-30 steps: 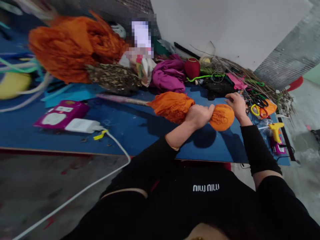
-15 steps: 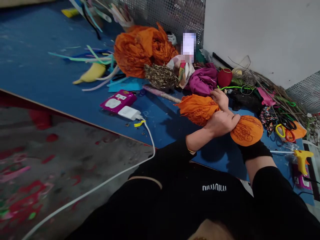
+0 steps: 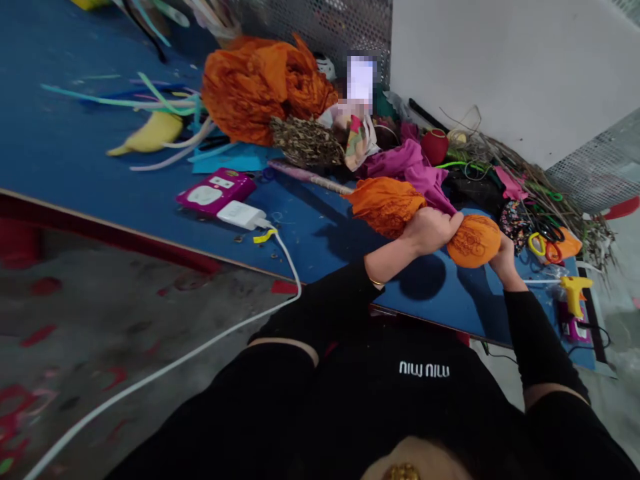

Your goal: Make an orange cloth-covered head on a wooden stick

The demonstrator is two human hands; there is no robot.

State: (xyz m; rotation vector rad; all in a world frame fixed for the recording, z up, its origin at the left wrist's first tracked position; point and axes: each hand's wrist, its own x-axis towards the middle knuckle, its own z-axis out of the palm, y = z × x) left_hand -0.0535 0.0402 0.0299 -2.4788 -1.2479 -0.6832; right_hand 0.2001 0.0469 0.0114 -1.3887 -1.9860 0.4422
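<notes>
An orange cloth-wrapped bundle [image 3: 385, 203] lies to the left of a round orange cloth-covered ball [image 3: 473, 243]. Between them, my left hand [image 3: 433, 230] is closed around the narrow joint, its thumb against the ball. My right hand [image 3: 504, 257] is at the ball's right edge, curled, with most fingers hidden behind it. A magenta cloth [image 3: 410, 167] stretches from the heap down to the gap beside my left thumb; its near end is hidden there. A wrapped stick [image 3: 320, 180] reaches the bundle's left end.
On the blue table [image 3: 305, 233] are a magenta power strip [image 3: 217, 190] with a white charger [image 3: 243, 215], a crumpled orange cloth [image 3: 260, 93], a yellow banana shape [image 3: 153, 132], dried stems [image 3: 310, 141], scissors [image 3: 545, 243] and a yellow glue gun [image 3: 575, 293]. A white cable [image 3: 170, 370] crosses the table's front edge.
My right hand has moved from the magenta cloth to the ball's right side. The magenta cloth is now drawn out toward the ball. My left hand keeps its grip; the view has shifted right.
</notes>
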